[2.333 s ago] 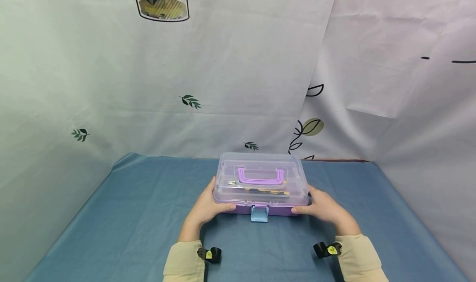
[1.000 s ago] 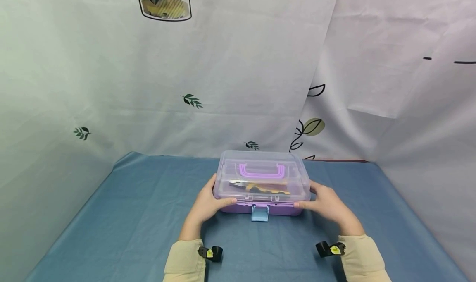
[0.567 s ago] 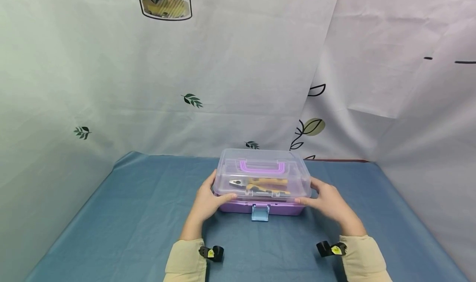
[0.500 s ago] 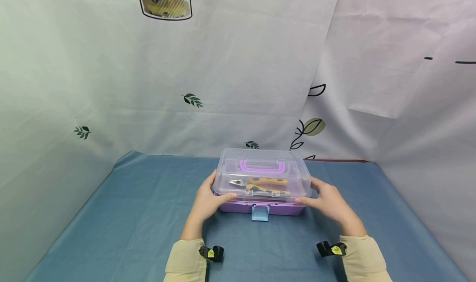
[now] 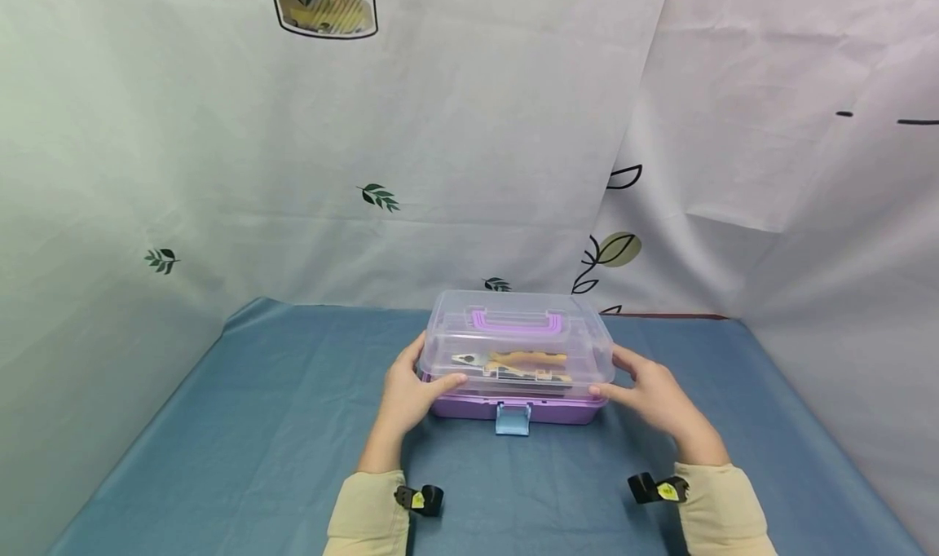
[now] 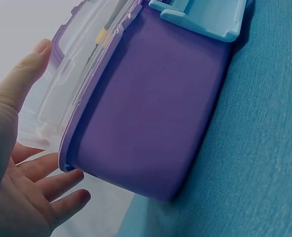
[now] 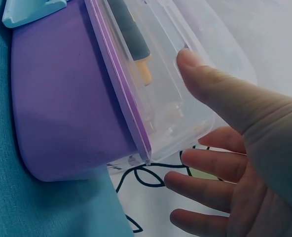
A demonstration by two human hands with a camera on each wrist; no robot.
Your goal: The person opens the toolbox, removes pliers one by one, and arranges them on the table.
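A toolbox with a purple base (image 5: 469,408) stands on the blue cloth. Its clear lid (image 5: 447,319), with a purple handle (image 5: 517,328), is raised at the front, leaving a gap above the base's rim. At the lid's left end my left hand (image 5: 406,389) holds it, thumb on the front side and fingers around the end. My right hand (image 5: 653,393) grips the opposite end the same way. Through the clear plastic I see pliers (image 5: 528,358) with yellow-and-black handles. The blue latch (image 5: 513,420) hangs undone at the front.
The blue cloth (image 5: 293,425) covers the table around the box. Pale printed fabric (image 5: 469,132) hangs behind and at both sides, close to the box's back. Black straps with small devices (image 5: 427,500) sit at both wrists.
The lid's front edge has risen off the base, tilting back, and the pliers inside show more clearly. Both hands have moved slightly up with it; the base has stayed put.
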